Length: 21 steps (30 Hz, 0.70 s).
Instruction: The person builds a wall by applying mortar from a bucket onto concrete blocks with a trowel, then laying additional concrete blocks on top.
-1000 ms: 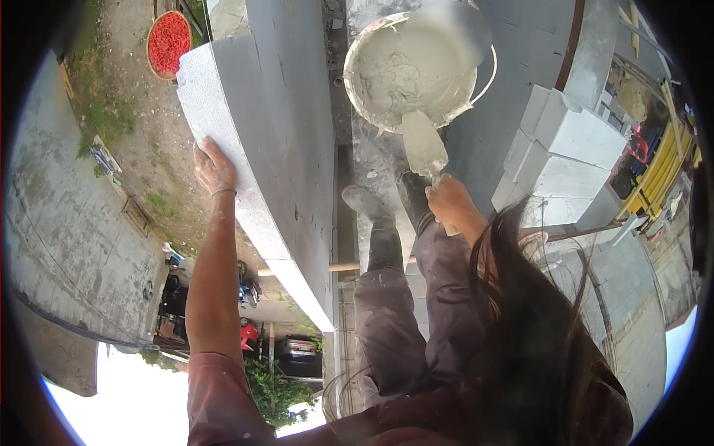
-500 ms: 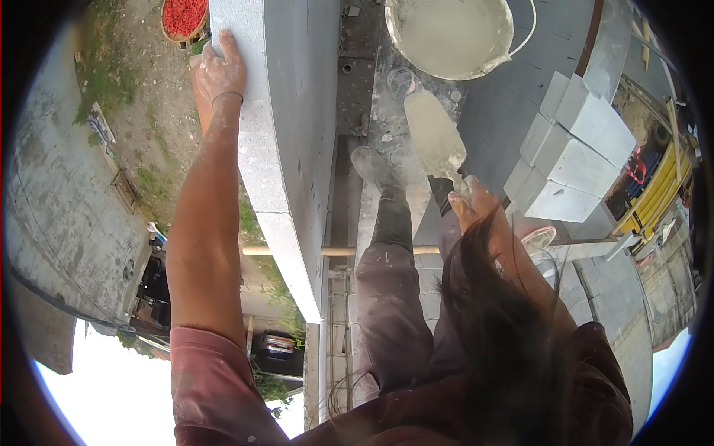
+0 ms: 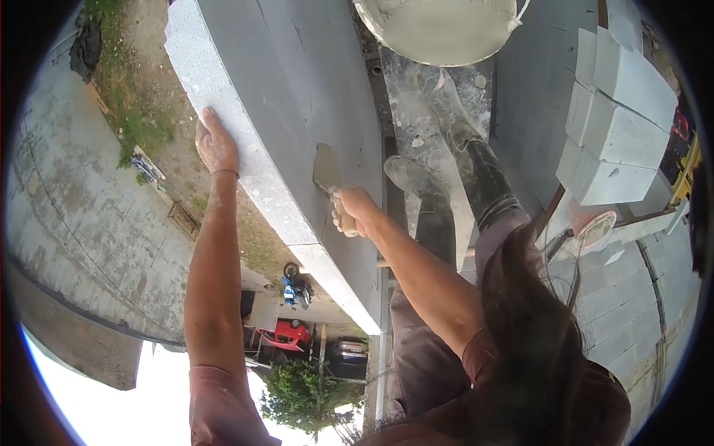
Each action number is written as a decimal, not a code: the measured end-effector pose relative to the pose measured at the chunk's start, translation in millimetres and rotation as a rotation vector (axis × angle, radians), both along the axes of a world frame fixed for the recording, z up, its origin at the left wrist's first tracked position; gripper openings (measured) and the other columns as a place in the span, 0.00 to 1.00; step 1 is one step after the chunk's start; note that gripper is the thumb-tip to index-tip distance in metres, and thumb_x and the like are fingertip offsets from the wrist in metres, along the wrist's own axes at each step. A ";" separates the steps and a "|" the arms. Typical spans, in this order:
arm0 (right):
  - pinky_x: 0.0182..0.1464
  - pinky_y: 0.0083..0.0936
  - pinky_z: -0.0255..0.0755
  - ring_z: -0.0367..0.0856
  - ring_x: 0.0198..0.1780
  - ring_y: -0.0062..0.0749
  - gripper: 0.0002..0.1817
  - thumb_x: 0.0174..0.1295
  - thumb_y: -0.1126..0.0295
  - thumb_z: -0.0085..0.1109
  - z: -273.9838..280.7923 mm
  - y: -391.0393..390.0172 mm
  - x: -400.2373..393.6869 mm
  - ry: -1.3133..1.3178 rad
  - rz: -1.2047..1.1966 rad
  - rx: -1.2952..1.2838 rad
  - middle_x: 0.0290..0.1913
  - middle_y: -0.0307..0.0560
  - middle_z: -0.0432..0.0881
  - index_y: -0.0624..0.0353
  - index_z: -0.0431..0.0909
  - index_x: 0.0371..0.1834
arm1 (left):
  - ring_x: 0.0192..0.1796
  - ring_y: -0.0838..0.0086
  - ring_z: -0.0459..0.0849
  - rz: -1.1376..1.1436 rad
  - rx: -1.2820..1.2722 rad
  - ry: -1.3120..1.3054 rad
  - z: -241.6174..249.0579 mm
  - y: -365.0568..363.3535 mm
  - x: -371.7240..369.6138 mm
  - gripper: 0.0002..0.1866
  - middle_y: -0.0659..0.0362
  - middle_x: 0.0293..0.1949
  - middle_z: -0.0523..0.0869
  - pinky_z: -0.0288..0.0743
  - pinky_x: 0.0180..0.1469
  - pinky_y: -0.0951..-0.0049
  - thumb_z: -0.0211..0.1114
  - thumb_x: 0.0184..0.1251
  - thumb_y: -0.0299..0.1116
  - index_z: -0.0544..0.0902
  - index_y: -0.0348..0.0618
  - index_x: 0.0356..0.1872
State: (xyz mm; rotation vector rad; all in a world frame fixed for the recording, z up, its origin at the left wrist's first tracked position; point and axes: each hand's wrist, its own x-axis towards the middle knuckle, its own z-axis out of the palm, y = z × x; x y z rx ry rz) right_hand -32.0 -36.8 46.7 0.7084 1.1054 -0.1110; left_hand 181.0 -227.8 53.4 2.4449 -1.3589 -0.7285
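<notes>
"Running diagonally down the view: a wall [image 3: 312, 97], dark grey on its side face, whitish along the top. One joint crosses the top, low down. Next in size?"

"Stacked blocks [image 3: 617, 126], pale, off to the right, well apart from the wall."

"Then?"

"Bucket [image 3: 439, 62], cut by the upper frame edge. Grey mix [image 3: 450, 33] inside, surface fairly smooth. Stands near the boots [image 3: 483, 178], which are dusty, on a splattered plank [image 3: 433, 123] between wall and bucket side."

"Trowel?"

"Trowel [image 3: 325, 169] is at the wall's side face, blade pointing up the view, coated in grey. Whether the blade touches the face or sits just off it, cannot tell."

"Who has the handle?"

"Person's right hand [image 3: 354, 212], fingers wrapped round it. Handle mostly hidden by the grip. Forearm slants in from lower right."

"And the other?"

"Left hand [image 3: 217, 149] lies along the wall's outer top edge, fingers unclenched, dusty with pale powder. A thin band [image 3: 225, 173] at the wrist, smallest item logged."

"Hands together?"

"Apart. Wall's top and part of its side face between them."
</notes>
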 end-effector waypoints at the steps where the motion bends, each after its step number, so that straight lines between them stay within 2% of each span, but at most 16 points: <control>1: 0.21 0.39 0.70 0.74 0.21 0.35 0.11 0.77 0.63 0.51 -6.2 -25.0 -3.8 -0.006 -0.003 -0.079 0.27 0.46 0.71 0.61 0.69 0.44 | 0.53 0.59 0.85 0.048 -0.004 0.056 5.0 0.2 -7.8 0.36 0.42 0.53 0.87 0.77 0.59 0.62 0.45 0.85 0.58 0.79 0.28 0.64; 2: 0.21 0.39 0.70 0.74 0.21 0.35 0.11 0.77 0.64 0.51 -14.1 -54.1 -7.9 -0.012 -0.005 -0.165 0.27 0.46 0.71 0.61 0.69 0.43 | 0.52 0.59 0.86 0.098 -0.014 0.112 9.3 -3.8 -10.7 0.36 0.42 0.51 0.88 0.77 0.58 0.62 0.44 0.85 0.57 0.80 0.28 0.63; 4: 0.20 0.38 0.69 0.74 0.21 0.35 0.11 0.77 0.65 0.51 -26.8 -117.9 -9.4 0.045 -0.015 -0.263 0.27 0.48 0.72 0.63 0.69 0.42 | 0.51 0.59 0.86 0.070 -0.015 0.058 -1.1 0.4 -0.1 0.35 0.42 0.50 0.88 0.78 0.57 0.61 0.44 0.86 0.56 0.80 0.28 0.62; 6: 0.26 0.36 0.70 0.74 0.25 0.33 0.12 0.80 0.62 0.49 -40.5 -177.2 -13.5 0.032 0.057 -0.404 0.29 0.46 0.73 0.61 0.70 0.45 | 0.50 0.58 0.86 0.056 -0.020 -0.001 -3.5 -2.2 7.2 0.34 0.42 0.48 0.88 0.78 0.56 0.61 0.43 0.86 0.56 0.80 0.28 0.60; 10: 0.25 0.36 0.69 0.74 0.24 0.34 0.12 0.78 0.62 0.52 -67.1 -268.2 -24.1 0.038 0.093 -0.516 0.28 0.47 0.74 0.60 0.72 0.42 | 0.48 0.58 0.86 0.019 -0.017 0.000 -1.5 -2.3 -0.1 0.33 0.42 0.46 0.88 0.78 0.54 0.60 0.43 0.86 0.55 0.81 0.28 0.57; 12: 0.24 0.35 0.69 0.73 0.23 0.33 0.12 0.78 0.62 0.53 -73.2 -294.1 -33.4 0.053 0.179 -0.577 0.28 0.46 0.74 0.60 0.72 0.42 | 0.48 0.58 0.86 0.047 -0.010 0.029 1.0 -2.8 -2.9 0.33 0.42 0.47 0.88 0.79 0.54 0.60 0.43 0.86 0.55 0.80 0.28 0.57; 13: 0.24 0.34 0.69 0.73 0.23 0.31 0.12 0.78 0.61 0.54 -80.7 -303.0 -35.4 0.072 0.260 -0.644 0.28 0.45 0.74 0.60 0.73 0.42 | 0.52 0.53 0.87 0.074 0.039 0.077 3.6 -4.1 0.3 0.33 0.37 0.51 0.87 0.78 0.55 0.58 0.47 0.84 0.51 0.77 0.26 0.65; 14: 0.24 0.34 0.69 0.73 0.23 0.31 0.12 0.78 0.61 0.54 -86.9 -308.1 -34.5 0.064 0.270 -0.643 0.28 0.45 0.74 0.60 0.73 0.42 | 0.52 0.53 0.87 0.086 0.041 0.073 3.2 -5.4 3.0 0.33 0.37 0.51 0.87 0.78 0.55 0.58 0.47 0.84 0.51 0.77 0.26 0.65; 16: 0.31 0.41 0.77 0.83 0.30 0.42 0.14 0.75 0.61 0.57 -100.0 -307.6 -29.7 0.178 0.468 -0.754 0.33 0.54 0.82 0.63 0.76 0.51 | 0.53 0.52 0.87 0.093 0.090 0.100 3.4 -2.2 5.2 0.33 0.37 0.52 0.87 0.78 0.56 0.57 0.47 0.83 0.51 0.76 0.26 0.65; 17: 0.31 0.41 0.77 0.83 0.30 0.42 0.14 0.75 0.61 0.57 -114.4 -299.0 -21.3 0.168 0.481 -0.757 0.33 0.54 0.82 0.63 0.76 0.51 | 0.53 0.52 0.87 0.109 0.088 0.097 3.2 -2.4 4.3 0.33 0.37 0.52 0.87 0.78 0.56 0.57 0.47 0.83 0.51 0.76 0.26 0.65; 19: 0.46 0.47 0.81 0.88 0.45 0.58 0.22 0.71 0.62 0.61 -129.3 -282.7 -3.0 0.721 0.837 -1.214 0.43 0.64 0.87 0.64 0.76 0.62 | 0.53 0.51 0.87 0.063 0.002 0.105 2.9 -2.8 1.1 0.33 0.36 0.52 0.87 0.78 0.56 0.57 0.48 0.83 0.51 0.76 0.25 0.65; 20: 0.46 0.47 0.81 0.88 0.45 0.58 0.22 0.71 0.62 0.61 -126.5 -283.4 3.5 0.711 0.846 -1.223 0.43 0.64 0.87 0.64 0.76 0.62 | 0.53 0.51 0.87 0.077 0.000 0.102 2.1 -3.4 0.4 0.33 0.36 0.52 0.87 0.78 0.56 0.57 0.48 0.83 0.51 0.76 0.25 0.65; 21: 0.52 0.47 0.80 0.86 0.51 0.58 0.25 0.68 0.64 0.62 -121.0 -278.1 12.7 0.692 0.843 -1.190 0.48 0.63 0.86 0.67 0.74 0.64 | 0.51 0.55 0.87 0.055 -0.006 0.082 1.5 -3.0 0.3 0.33 0.39 0.51 0.88 0.78 0.55 0.59 0.46 0.84 0.52 0.77 0.27 0.64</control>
